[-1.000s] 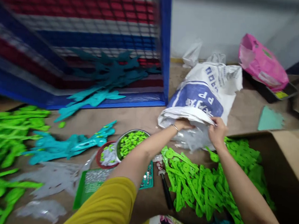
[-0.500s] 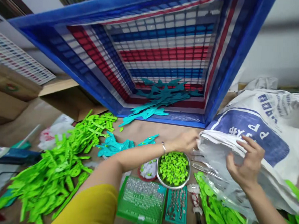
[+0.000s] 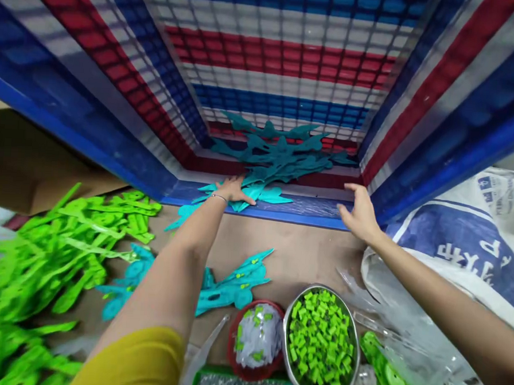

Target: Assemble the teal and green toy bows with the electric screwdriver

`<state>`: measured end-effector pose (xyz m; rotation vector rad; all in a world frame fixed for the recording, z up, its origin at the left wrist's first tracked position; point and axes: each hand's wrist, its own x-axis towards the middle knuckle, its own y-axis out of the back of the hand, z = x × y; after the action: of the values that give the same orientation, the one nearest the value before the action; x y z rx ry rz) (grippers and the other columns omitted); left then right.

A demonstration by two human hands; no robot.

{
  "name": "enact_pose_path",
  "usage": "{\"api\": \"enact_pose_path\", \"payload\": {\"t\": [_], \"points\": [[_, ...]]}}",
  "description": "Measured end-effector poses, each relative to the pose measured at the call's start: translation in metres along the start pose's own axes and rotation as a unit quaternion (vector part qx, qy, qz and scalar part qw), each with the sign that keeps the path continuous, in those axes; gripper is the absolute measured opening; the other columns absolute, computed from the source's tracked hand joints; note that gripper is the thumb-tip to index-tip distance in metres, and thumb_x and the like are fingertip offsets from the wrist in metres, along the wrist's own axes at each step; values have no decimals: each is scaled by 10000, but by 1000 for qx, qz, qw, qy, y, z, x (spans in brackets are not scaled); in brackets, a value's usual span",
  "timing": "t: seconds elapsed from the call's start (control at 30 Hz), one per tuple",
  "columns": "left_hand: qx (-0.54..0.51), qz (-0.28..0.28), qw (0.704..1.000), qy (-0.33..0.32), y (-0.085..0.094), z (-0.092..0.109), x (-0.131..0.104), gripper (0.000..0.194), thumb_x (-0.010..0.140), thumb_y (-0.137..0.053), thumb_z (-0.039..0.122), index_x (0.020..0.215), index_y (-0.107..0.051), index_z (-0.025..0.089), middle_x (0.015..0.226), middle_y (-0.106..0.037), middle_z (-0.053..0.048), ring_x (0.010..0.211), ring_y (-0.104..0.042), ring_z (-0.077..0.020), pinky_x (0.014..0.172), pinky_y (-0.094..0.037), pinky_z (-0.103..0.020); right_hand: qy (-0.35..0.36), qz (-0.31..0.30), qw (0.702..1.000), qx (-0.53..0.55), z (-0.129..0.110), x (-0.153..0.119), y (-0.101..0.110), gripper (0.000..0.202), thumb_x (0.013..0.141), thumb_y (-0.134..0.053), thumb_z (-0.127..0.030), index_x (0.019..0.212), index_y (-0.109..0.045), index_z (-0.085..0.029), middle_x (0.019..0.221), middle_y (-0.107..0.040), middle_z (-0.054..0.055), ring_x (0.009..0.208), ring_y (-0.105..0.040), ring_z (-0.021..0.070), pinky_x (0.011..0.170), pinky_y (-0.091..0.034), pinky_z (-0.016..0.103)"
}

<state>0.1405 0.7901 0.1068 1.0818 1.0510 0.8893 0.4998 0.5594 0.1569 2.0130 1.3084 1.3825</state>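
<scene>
A large blue crate [image 3: 307, 218], lined with striped red, white and blue cloth, lies on its side with its mouth facing me. Inside it is a heap of flat teal pieces [image 3: 284, 159], some spilling over the near rim. My left hand [image 3: 234, 190] rests on the teal pieces at that rim, fingers spread. My right hand [image 3: 359, 212] hovers by the rim's right end, thumb and fingers apart, holding nothing. More teal pieces [image 3: 235, 283] with small green bits on them lie on the table, partly hidden by my left forearm.
A steel bowl [image 3: 286, 355] of small green bits stands beside a red dish [image 3: 231, 346] of pale pieces. Long green pieces [image 3: 78, 235] are heaped at left, near a cardboard box [image 3: 34, 163]. A white woven sack [image 3: 434, 259] and clear plastic [image 3: 422, 333] lie at right.
Both hands have left the white sack. The left has moved onto the teal pieces at the crate, the right to the crate's right rim. The view has moved closer to the crate.
</scene>
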Motion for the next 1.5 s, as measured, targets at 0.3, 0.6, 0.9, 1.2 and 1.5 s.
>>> {"api": "enact_pose_path", "payload": {"t": [0.3, 0.6, 0.9, 1.2, 1.5], "points": [[29, -8, 980, -195, -42, -3, -92, 920, 688, -785, 472, 1531, -459, 301, 1538, -520, -120, 1383, -466, -417, 1207, -154, -727, -106, -182, 975, -71, -3, 117, -93, 538, 861, -552, -191, 1399, -545, -185, 1438, -609, 151, 1362, -556, 301, 1134, -454, 418], [-4, 111, 962, -250, -101, -1, -155, 848, 800, -734, 605, 1539, -475, 277, 1532, -552, -130, 1376, -476, -418, 1221, -79, -743, -80, -266, 957, -89, -10, 170, -221, 864, 935, -656, -478, 1620, -269, -122, 1700, -311, 143, 1565, -308, 261, 1265, -295, 357], [-46, 132, 961, -238, -111, -3, -151, 859, 795, -728, 593, 1547, -467, 267, 1561, -526, -137, 1413, -453, -448, 1201, -92, -774, -94, -315, 931, -158, -14, 147, -252, 760, 979, -442, -684, 1613, -370, -269, 1715, -300, 97, 1560, -283, 422, 1259, -242, 579], [-66, 135, 973, -173, -46, -3, -160, 496, 945, -454, 672, 985, -713, 251, 1059, -730, -97, 1053, -665, -345, 1080, -412, -577, -80, -316, 943, -67, -33, 82, -141, 457, 1047, -430, -424, 1374, -655, -196, 1480, -631, 102, 1408, -564, 257, 1201, -398, 388], [12, 90, 960, -265, -44, 18, -83, 746, 902, -554, 245, 1611, -325, 284, 1704, -307, -83, 1566, -225, -389, 1234, -204, -643, -53, -420, 903, -69, -3, 15, -109, 716, 933, -625, -512, 1553, -457, -193, 1590, -503, 159, 1463, -492, 362, 1205, -398, 545]]}}
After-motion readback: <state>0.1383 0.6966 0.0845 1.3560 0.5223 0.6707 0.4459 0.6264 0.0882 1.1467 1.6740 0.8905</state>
